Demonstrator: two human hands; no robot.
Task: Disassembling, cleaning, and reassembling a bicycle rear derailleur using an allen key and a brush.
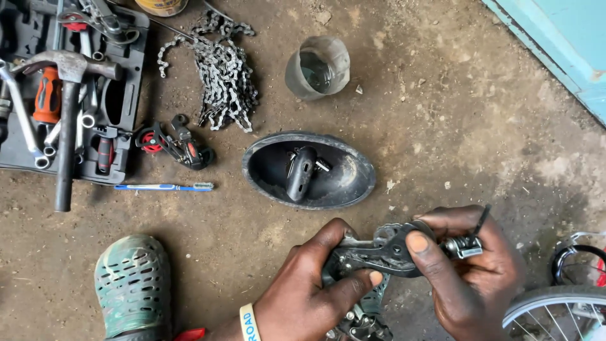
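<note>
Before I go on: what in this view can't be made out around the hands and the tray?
- Derailleur, head view: its middle and lower part are hidden by the left hand and right hand, and cut off by the bottom edge.
- Tool case: cut off by the left and top edges.
- Wheel: cut off at the lower right corner.
- Small parts in the black tray: too dark to identify.

Both hands bare, no gloves, no sleeves in view. Left hand [315, 290], bottom centre: pale yellow rubber wristband [249, 323] with dark lettering. Right hand [470, 271], bottom right: nothing worn. Lower left: green perforated rubber clog [132, 287], scuffed and dusty.
</note>
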